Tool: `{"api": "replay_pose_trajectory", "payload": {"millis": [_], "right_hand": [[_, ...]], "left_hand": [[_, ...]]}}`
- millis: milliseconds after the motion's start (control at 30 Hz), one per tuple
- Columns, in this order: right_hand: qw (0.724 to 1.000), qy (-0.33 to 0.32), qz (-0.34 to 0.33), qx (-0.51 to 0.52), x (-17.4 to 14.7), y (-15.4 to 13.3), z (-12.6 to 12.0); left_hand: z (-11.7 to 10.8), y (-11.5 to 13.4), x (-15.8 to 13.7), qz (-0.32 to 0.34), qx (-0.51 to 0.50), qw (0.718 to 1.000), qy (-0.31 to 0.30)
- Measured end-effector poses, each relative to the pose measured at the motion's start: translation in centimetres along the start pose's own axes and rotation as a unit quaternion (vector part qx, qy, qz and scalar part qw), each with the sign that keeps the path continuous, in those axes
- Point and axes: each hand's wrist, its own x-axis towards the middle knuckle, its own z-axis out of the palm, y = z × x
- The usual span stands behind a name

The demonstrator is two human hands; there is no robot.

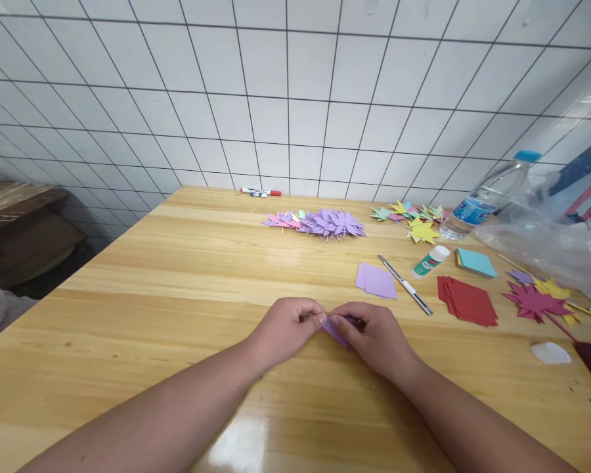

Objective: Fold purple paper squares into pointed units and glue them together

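Both hands meet over the middle of the table, pinching one small purple piece of paper [335, 332] between them. My left hand [291, 327] grips its left corner with thumb and forefinger. My right hand [374, 332] is closed on the other side, its thumb pressed on the paper and its fingers partly covering it. The paper looks folded. Just beyond lie a few purple paper squares [377, 280], with a utility knife [406, 286] slanting beside them. A glue stick [430, 261] with a white cap lies past the knife.
Purple paper stars [329, 225] are heaped at the back, with mixed-colour stars [421, 230] to their right. Red squares [467, 302], blue squares [477, 262] and a dark pink star [536, 299] lie at right. A water bottle [490, 197] stands by a plastic bag [546, 243]. Markers [261, 192] lie near the wall.
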Motion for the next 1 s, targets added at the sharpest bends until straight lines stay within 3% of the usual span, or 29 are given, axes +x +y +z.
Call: {"api": "replay_pose_trajectory", "payload": {"millis": [733,1000], "right_hand": [[0.998,0.028,-0.012,-0.05,0.02,0.17,0.04],[0.998,0.063,0.019,-0.024,0.45,0.67,-0.41]], "left_hand": [[0.01,0.42,-0.09,0.012,0.028,1.0,0.0],[-0.02,0.49,-0.17,0.003,0.033,0.998,0.047]]}}
